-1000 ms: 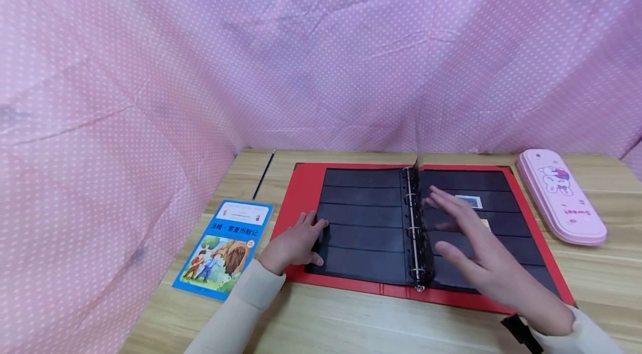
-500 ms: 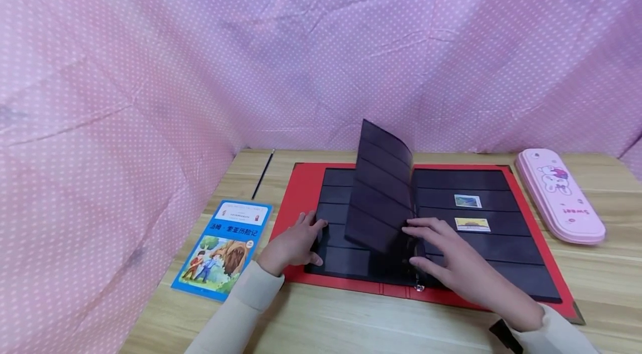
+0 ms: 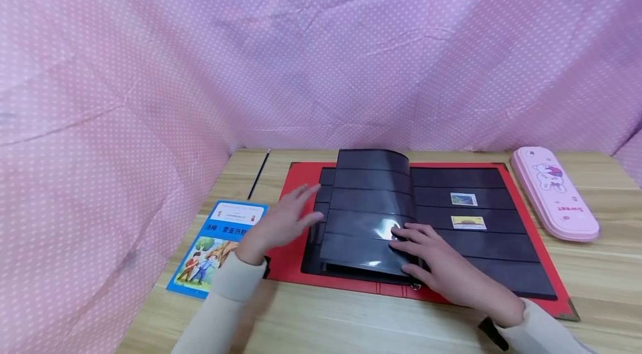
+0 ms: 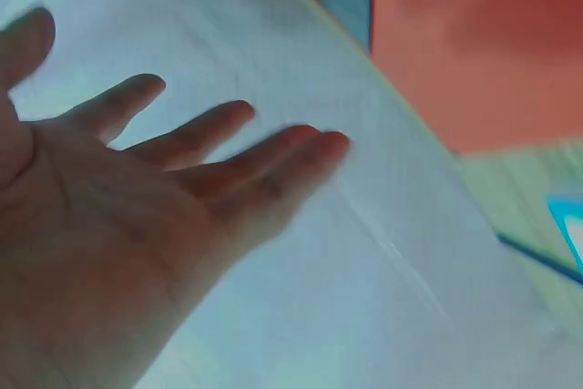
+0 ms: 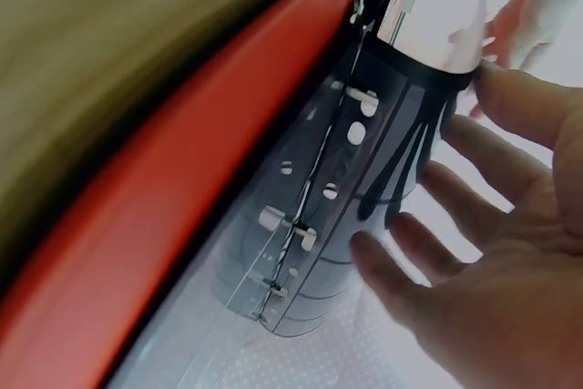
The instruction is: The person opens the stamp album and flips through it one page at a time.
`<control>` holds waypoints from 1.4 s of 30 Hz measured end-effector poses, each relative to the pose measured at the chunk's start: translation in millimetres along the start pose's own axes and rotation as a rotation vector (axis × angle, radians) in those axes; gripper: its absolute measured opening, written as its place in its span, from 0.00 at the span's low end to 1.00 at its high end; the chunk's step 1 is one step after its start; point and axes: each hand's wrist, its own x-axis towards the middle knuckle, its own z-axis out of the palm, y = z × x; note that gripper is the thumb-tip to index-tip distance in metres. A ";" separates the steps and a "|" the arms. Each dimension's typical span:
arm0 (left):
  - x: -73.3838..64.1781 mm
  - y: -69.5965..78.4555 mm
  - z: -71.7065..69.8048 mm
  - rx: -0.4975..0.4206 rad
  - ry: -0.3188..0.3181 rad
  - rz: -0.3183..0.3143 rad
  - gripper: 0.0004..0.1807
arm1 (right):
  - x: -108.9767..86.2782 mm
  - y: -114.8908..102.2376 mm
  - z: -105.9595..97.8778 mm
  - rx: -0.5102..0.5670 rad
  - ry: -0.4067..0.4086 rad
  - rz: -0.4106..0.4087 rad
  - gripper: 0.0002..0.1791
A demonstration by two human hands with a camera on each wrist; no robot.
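My head view has the red binder (image 3: pixel 291 266) spread at four o'clock, a black page (image 3: pixel 368 198) arched over its left half. The right hand (image 3: pixel 443 262) rests parted fingers on that page, I judge to settle it; the left hand (image 3: pixel 281 223), at the binder's nine o'clock, grips nothing. Left wrist view: loose, separate fingers. Right wrist view: nothing clamped; metal rings (image 5: pixel 290 228) tether the page, probably why it bows.

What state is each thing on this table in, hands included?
Album: open
Raised page: bowed over the album's left side
Blue stamp: on the right page, uncovered
Yellow stamp: same page, uncovered
Book: closed
Pencil: lying flat
Pencil case: closed
Left hand: fingers spread, holding nothing
Right hand: fingers at the raised page
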 end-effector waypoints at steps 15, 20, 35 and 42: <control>11.1 24.8 65.9 0.398 -0.244 -0.121 0.47 | 0.6 2.5 -7.2 0.040 -0.077 0.099 0.35; 10.7 24.4 67.3 0.399 -0.236 -0.131 0.47 | -10.2 15.2 -15.0 0.090 -0.121 0.212 0.44; 7.9 18.9 57.9 0.309 -0.203 -0.127 0.45 | -7.5 14.0 -3.3 0.023 -0.067 0.217 0.44; 7.6 18.2 47.9 0.347 -0.213 -0.109 0.41 | 5.3 10.7 -5.2 -0.025 -0.090 0.212 0.43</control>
